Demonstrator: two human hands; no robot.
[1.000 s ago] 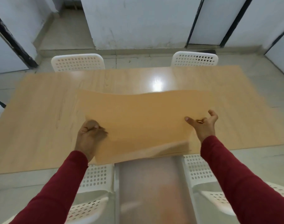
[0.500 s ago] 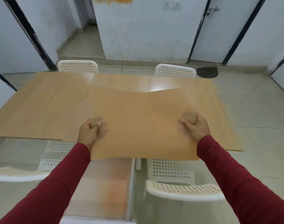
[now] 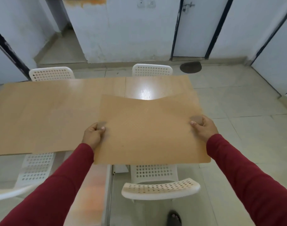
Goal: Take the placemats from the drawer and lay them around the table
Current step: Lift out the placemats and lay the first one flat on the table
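Note:
A tan placemat (image 3: 149,129) hangs above the right end of the wooden table (image 3: 46,111), its far edge sagging in the middle. My left hand (image 3: 93,135) pinches the mat's left edge, thumb on top. On the right edge, my right hand (image 3: 203,127) grips the same way. The mat's near edge juts out past the table's front edge, over a white chair. Another tan mat (image 3: 46,149) seems to lie at the table's near edge on the left; its outline is hard to tell from the wood.
White perforated chairs stand around the table: two at the far side (image 3: 52,73) (image 3: 152,70), two at the near side (image 3: 159,188) (image 3: 35,167). A translucent panel (image 3: 90,190) is in front of me. Tiled floor spreads to the right, with a dark doormat (image 3: 190,67) by a door.
I have shifted to the right along the table with the placemat in both hands; the mat now sits over the table's right end instead of its middle.

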